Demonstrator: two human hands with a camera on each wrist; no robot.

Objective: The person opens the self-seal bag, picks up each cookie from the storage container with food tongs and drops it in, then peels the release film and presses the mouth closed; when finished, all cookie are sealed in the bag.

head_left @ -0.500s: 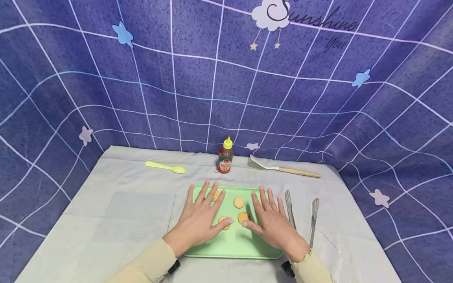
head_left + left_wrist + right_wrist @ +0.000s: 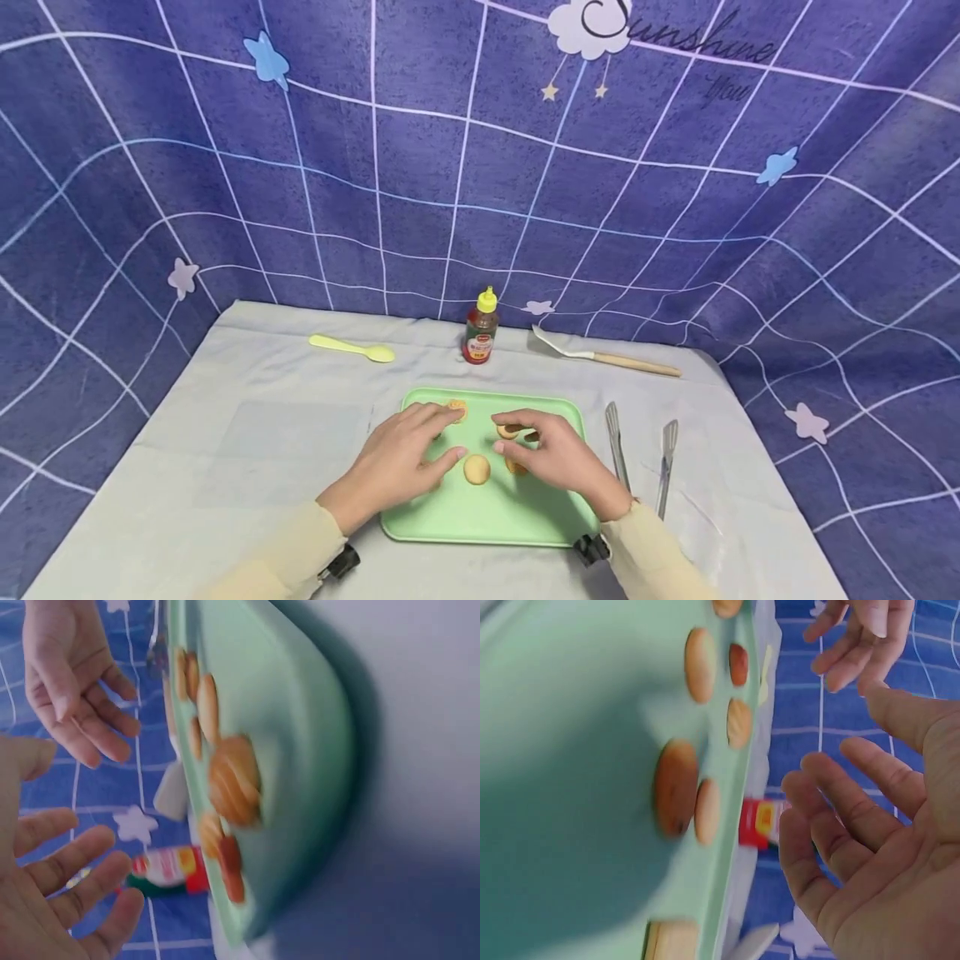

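My left hand [image 2: 397, 458] hovers over the left side of a green tray [image 2: 502, 521], its fingers loosely bent and holding nothing. Across from it, my right hand [image 2: 558, 454] hangs above the tray's right side, also with nothing in its grasp. A round pale cookie [image 2: 477, 469] lies between them. The left wrist view shows a swirled brown cookie [image 2: 234, 780] and a reddish piece [image 2: 231, 866]. In the right wrist view are a browner cookie with dark specks [image 2: 676, 787] and a rectangular biscuit [image 2: 673, 941]. From the head view, my hands partly cover several of these.
Behind the tray stands a red sauce bottle [image 2: 480, 333] with a yellow cap. A yellow spoon [image 2: 352, 347] lies back left, a wooden-handled spatula [image 2: 622, 361] back right. Metal tongs [image 2: 666, 467] rest right of the tray. A translucent sheet [image 2: 285, 450] lies left.
Both hands were spread flat with fingers pointing forward over the tray. Now they have turned inward, palms toward each other, with fingers bent. The cookies stay on the tray.
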